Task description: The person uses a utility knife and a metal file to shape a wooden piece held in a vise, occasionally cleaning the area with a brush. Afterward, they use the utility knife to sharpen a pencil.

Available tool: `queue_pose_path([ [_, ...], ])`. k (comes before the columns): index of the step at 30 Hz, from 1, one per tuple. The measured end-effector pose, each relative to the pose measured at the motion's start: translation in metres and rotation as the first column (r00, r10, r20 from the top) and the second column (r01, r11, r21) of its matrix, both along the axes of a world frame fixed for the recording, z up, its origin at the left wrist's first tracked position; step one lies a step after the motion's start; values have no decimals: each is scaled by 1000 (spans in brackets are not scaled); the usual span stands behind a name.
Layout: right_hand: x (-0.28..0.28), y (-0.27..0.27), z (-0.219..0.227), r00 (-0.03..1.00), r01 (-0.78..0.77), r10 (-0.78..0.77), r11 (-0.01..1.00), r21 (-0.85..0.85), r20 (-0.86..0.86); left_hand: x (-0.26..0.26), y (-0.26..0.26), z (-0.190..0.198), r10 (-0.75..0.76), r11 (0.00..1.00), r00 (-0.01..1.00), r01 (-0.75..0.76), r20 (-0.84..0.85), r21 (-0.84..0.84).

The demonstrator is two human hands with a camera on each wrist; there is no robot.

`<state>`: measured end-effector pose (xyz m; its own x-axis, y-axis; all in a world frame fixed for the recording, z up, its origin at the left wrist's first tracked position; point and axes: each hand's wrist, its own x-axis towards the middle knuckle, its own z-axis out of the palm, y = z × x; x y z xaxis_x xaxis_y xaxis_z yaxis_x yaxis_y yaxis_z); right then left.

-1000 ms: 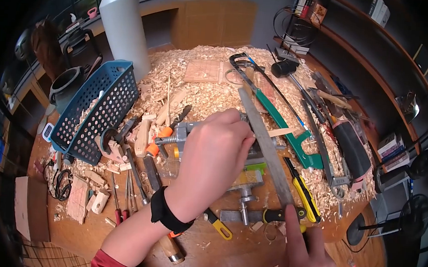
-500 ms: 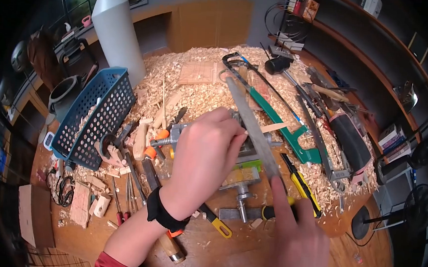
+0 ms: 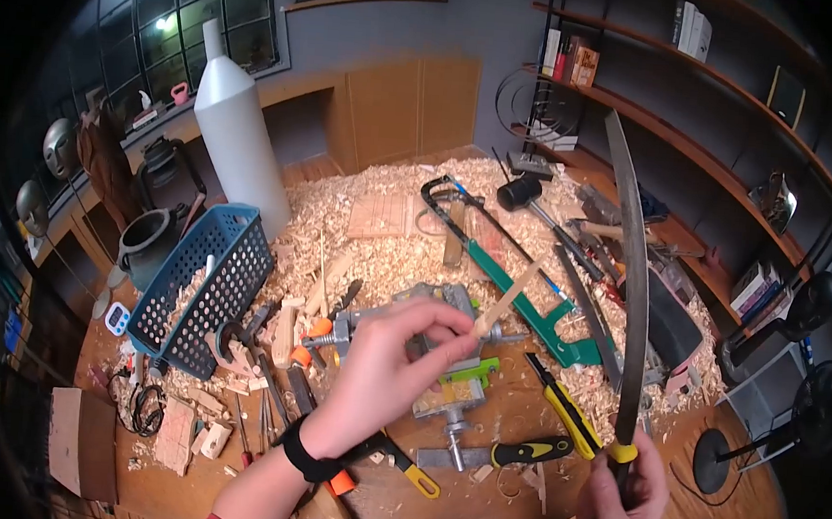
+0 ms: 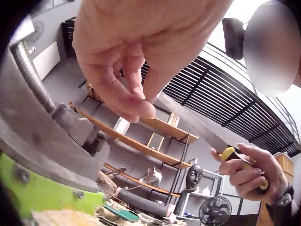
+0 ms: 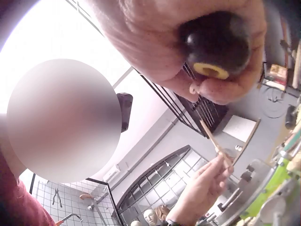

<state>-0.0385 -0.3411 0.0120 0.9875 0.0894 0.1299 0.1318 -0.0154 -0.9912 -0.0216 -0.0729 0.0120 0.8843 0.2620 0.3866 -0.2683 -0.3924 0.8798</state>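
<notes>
A thin pointed wooden piece [image 3: 513, 297] is pinched between thumb and fingers of my left hand [image 3: 394, 359], above the metal vise [image 3: 454, 412] with its green part. My right hand [image 3: 629, 496] grips the black and yellow handle of a long flat metal file [image 3: 633, 275], which stands nearly upright, apart from the wood. The right wrist view shows the handle's end [image 5: 216, 44] inside the curled right hand [image 5: 174, 52] and the pinched wood [image 5: 211, 139] beyond. In the left wrist view, the right hand [image 4: 254, 176] holds the handle at the right.
Wood shavings [image 3: 344, 192] cover the back of the table. A green hacksaw [image 3: 528, 306], a mallet [image 3: 519, 193] and a yellow cutter [image 3: 569, 415] lie at the right. A blue basket [image 3: 203, 293] stands left, beside chisels and wood blocks. A yellow-black handled tool [image 3: 533, 451] lies in front.
The file has swung up and right, away from the wooden piece. The right hand now shows wrapped around its handle. The left hand still pinches the wood, whose tip points further up. The head view has tilted up.
</notes>
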Motion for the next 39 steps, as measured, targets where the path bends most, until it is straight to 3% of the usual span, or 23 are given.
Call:
queue_pose_path([
  [4,11,22,0,998,-35,39,996,80,-53,-15,-24,7,-29,1000,999,28,-21,-10],
  [5,11,33,-1,996,-72,79,974,216,-27,-19,-27,10,-64,996,998,65,-17,60],
  [6,22,28,-18,974,-225,222,970,96,39,-20,-30,9,-86,990,996,83,22,114],
  [10,24,64,-11,946,-319,283,893,317,156,-27,-44,10,-142,965,987,121,78,232],
  [11,25,64,-10,931,-311,254,928,204,261,-28,-44,10,-146,958,986,119,85,259],
  [15,25,64,-15,936,-307,250,925,224,250,-31,-41,11,-148,936,984,106,101,336],
  [17,23,58,-8,944,-224,188,968,110,270,-31,-41,9,-146,924,981,89,130,373],
  [21,28,56,-2,936,-279,212,933,227,281,-35,-46,18,-139,875,972,30,190,484],
  [22,28,55,2,948,-286,230,920,269,220,-37,-46,18,-139,875,972,29,192,484],
  [24,28,55,5,953,-293,252,904,311,165,-41,-45,17,-124,965,991,130,-39,229],
  [27,26,57,4,965,-260,231,915,309,127,-43,-43,21,-77,986,989,95,-128,139],
  [29,25,51,2,968,-227,250,910,346,-24,-31,-29,20,8,983,999,-1,-36,183],
  [30,25,49,-1,967,-230,254,909,347,-23,-23,-20,17,79,972,995,-89,53,217],
  [32,26,47,-11,978,-200,208,941,274,0,-6,9,1,123,985,989,-132,84,114],
  [38,21,40,-22,974,-201,220,946,256,-48,9,24,13,219,910,976,-209,13,359],
  [39,19,40,-22,973,-205,226,945,256,-53,18,28,6,180,896,980,-199,85,396],
])
